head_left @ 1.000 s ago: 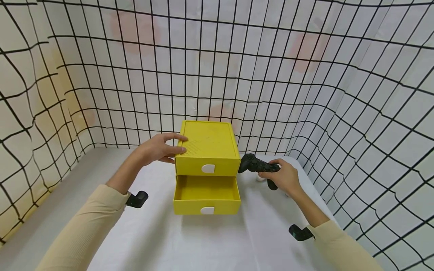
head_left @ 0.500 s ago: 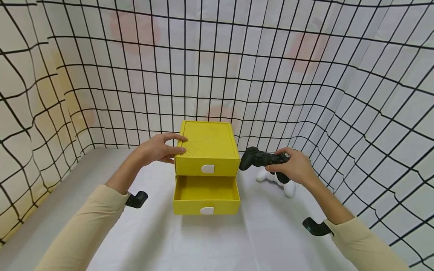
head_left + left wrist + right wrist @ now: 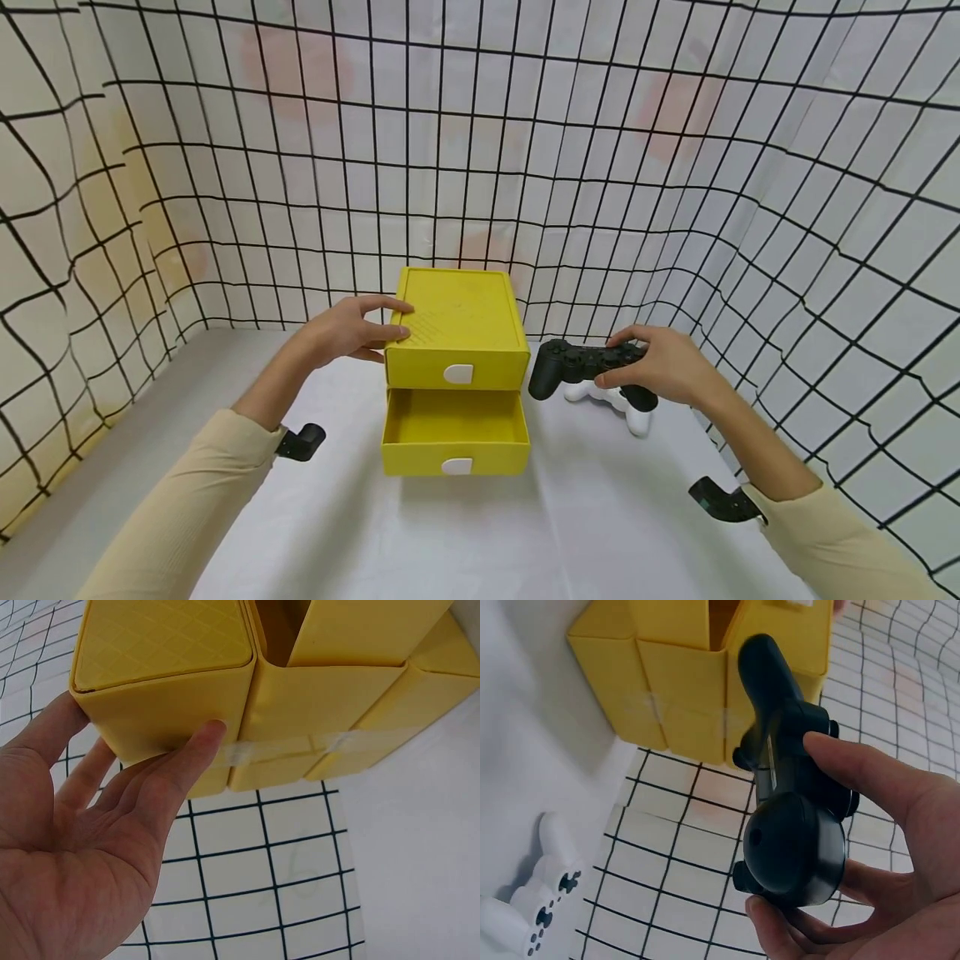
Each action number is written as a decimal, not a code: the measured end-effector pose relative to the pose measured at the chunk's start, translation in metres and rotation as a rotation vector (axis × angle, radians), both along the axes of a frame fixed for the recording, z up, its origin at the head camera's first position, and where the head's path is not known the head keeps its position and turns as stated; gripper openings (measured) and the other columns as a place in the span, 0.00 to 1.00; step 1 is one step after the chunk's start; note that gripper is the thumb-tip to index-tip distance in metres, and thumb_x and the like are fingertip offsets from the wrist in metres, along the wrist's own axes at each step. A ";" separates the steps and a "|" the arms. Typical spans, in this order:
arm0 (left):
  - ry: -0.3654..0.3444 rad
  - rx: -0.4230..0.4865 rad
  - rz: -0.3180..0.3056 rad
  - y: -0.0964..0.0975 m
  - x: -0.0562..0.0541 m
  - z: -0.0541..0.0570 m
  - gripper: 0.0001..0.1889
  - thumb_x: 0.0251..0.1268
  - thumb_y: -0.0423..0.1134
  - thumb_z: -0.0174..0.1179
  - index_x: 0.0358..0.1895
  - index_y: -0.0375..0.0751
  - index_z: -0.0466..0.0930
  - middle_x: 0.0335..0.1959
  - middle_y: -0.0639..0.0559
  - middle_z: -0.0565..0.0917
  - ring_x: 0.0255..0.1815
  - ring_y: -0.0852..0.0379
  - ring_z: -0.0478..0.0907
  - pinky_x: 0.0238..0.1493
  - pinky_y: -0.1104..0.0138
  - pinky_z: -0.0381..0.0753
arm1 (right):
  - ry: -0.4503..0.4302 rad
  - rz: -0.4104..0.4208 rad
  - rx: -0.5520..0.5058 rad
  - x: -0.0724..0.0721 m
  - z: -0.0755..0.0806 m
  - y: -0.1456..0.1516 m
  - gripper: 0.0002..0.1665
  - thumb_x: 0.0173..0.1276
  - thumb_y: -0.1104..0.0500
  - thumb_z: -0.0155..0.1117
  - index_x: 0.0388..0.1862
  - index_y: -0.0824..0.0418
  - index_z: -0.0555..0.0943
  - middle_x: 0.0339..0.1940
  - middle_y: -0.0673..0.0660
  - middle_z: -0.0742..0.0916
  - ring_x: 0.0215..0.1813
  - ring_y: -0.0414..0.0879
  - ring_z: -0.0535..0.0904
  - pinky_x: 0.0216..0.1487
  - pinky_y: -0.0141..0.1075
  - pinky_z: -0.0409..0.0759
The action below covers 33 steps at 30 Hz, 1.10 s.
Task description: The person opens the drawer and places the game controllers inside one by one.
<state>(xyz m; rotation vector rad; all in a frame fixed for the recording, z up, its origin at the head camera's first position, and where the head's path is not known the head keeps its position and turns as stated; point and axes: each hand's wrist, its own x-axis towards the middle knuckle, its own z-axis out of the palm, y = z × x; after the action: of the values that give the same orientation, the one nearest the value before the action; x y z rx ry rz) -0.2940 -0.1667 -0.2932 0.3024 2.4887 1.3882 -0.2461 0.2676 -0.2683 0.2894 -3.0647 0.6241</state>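
Observation:
My left hand (image 3: 341, 333) rests against the upper left edge of a yellow drawer cabinet (image 3: 461, 304). Two of its fingertips lie on the top; in the left wrist view a finger (image 3: 176, 776) extends along the cabinet's side. The cabinet's middle drawer (image 3: 491, 458) is pulled out, and its visible inside holds nothing. To the right, my right hand (image 3: 667, 367) pinches a black game controller (image 3: 551, 367) by its right half, holding it above the table beside the cabinet. In the right wrist view the controller (image 3: 787, 840) appears end-on between thumb and fingers.
A white game controller (image 3: 637, 419) lies on the white table (image 3: 600, 517), partly covered by the black one in the head view. Black wire grid (image 3: 450, 167) with white sheeting behind it rises at the back and both sides.
My right hand has moved right with the black controller, away from the cabinet, and the controller has turned more level. More of the white controller now shows. My left hand stays put.

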 end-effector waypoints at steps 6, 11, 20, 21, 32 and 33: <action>-0.007 0.007 -0.001 -0.001 0.001 0.001 0.31 0.69 0.49 0.66 0.73 0.53 0.69 0.69 0.40 0.74 0.52 0.47 0.85 0.54 0.57 0.88 | -0.053 0.039 0.009 0.008 0.007 -0.005 0.41 0.50 0.35 0.79 0.59 0.53 0.81 0.43 0.62 0.89 0.34 0.47 0.84 0.34 0.36 0.79; -0.014 0.015 0.005 0.000 0.002 0.002 0.31 0.69 0.49 0.67 0.73 0.53 0.70 0.66 0.40 0.77 0.51 0.47 0.85 0.55 0.57 0.88 | -0.095 0.077 -0.009 0.015 0.011 -0.010 0.39 0.51 0.36 0.79 0.58 0.53 0.80 0.42 0.59 0.89 0.32 0.46 0.84 0.34 0.37 0.80; -0.007 0.011 0.001 -0.001 0.004 0.005 0.32 0.69 0.49 0.67 0.74 0.53 0.69 0.67 0.39 0.76 0.51 0.47 0.85 0.56 0.55 0.87 | -0.174 0.146 -0.082 0.026 0.013 -0.027 0.37 0.53 0.41 0.80 0.58 0.54 0.80 0.35 0.56 0.89 0.30 0.48 0.84 0.34 0.39 0.83; -0.008 0.012 0.001 -0.001 0.004 0.005 0.32 0.69 0.49 0.67 0.74 0.53 0.69 0.67 0.39 0.76 0.51 0.47 0.85 0.56 0.55 0.87 | -0.174 0.152 -0.087 0.026 0.012 -0.029 0.36 0.53 0.41 0.80 0.57 0.54 0.80 0.34 0.55 0.89 0.29 0.48 0.84 0.33 0.39 0.83; -0.006 0.009 -0.001 -0.001 0.002 0.002 0.32 0.69 0.49 0.67 0.74 0.53 0.69 0.68 0.39 0.75 0.51 0.47 0.85 0.54 0.57 0.88 | -0.205 0.196 -0.151 0.022 -0.005 -0.052 0.32 0.53 0.43 0.80 0.55 0.51 0.82 0.33 0.54 0.89 0.31 0.48 0.84 0.36 0.39 0.85; -0.004 0.006 0.000 -0.001 0.002 0.002 0.32 0.69 0.50 0.66 0.74 0.53 0.69 0.68 0.39 0.75 0.52 0.47 0.85 0.54 0.57 0.88 | -0.212 0.197 -0.159 0.021 -0.007 -0.055 0.31 0.54 0.43 0.80 0.55 0.51 0.82 0.33 0.55 0.89 0.31 0.49 0.84 0.36 0.39 0.85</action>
<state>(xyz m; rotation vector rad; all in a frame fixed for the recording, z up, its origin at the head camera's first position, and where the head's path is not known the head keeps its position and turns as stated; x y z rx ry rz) -0.2921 -0.1674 -0.2911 0.3004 2.4819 1.3951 -0.2252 0.2127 -0.2750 0.5628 -3.1827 0.9604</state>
